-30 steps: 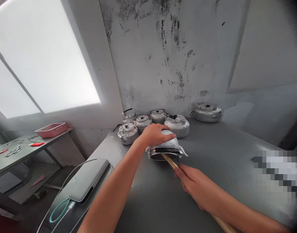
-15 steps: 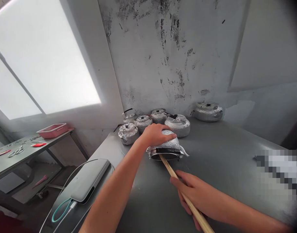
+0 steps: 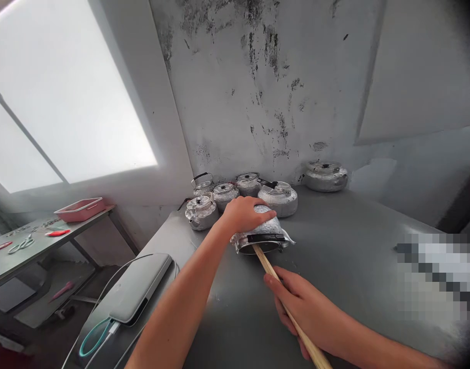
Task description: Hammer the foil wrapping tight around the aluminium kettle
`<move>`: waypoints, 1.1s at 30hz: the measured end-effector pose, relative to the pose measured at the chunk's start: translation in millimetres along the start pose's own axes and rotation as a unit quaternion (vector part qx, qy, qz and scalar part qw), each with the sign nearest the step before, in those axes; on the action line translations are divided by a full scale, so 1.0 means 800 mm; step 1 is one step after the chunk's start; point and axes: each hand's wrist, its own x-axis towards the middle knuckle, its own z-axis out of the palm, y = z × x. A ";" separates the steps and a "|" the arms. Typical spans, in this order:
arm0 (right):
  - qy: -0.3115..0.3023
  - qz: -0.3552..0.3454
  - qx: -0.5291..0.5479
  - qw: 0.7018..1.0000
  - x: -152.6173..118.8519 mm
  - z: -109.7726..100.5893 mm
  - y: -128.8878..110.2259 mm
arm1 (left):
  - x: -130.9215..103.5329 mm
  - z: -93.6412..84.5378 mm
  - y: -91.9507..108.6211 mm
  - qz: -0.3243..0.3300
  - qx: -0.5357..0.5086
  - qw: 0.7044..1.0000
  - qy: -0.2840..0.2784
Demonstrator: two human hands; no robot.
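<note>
A silver, dented kettle [image 3: 271, 225] lies tipped on the metal table, its round opening facing me and its black handle folded across the rim. My left hand [image 3: 245, 214] grips it from above, fingers over its upper side and thumb along the right. In my right hand [image 3: 296, 302] is a wooden stick [image 3: 266, 262], fingers wrapped round it. The far end of the stick goes into the kettle's opening, where its tip is hidden.
Several silver kettles [image 3: 201, 212] stand along the wall, with another kettle [image 3: 326, 177] farther right. A grey power bank [image 3: 140, 287] with cables lies at the left edge. A side table holds a pink basket [image 3: 81, 210] and scissors [image 3: 21, 244]. Something pixelated [image 3: 438, 271] is at right.
The view has shifted slightly. Both hands keep their hold on the kettle and the stick, and the stick stays inside the opening with hardly any movement.
</note>
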 end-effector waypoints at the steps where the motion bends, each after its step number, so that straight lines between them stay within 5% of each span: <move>1: -0.004 0.006 -0.005 1.000 -0.001 -0.001 0.000 | 0.000 0.000 0.000 0.000 -0.001 1.000 -0.002; 33: 0.002 0.046 -0.013 0.999 -0.003 -0.001 0.002 | 0.001 -0.001 -0.007 -0.004 -0.015 1.000 -0.008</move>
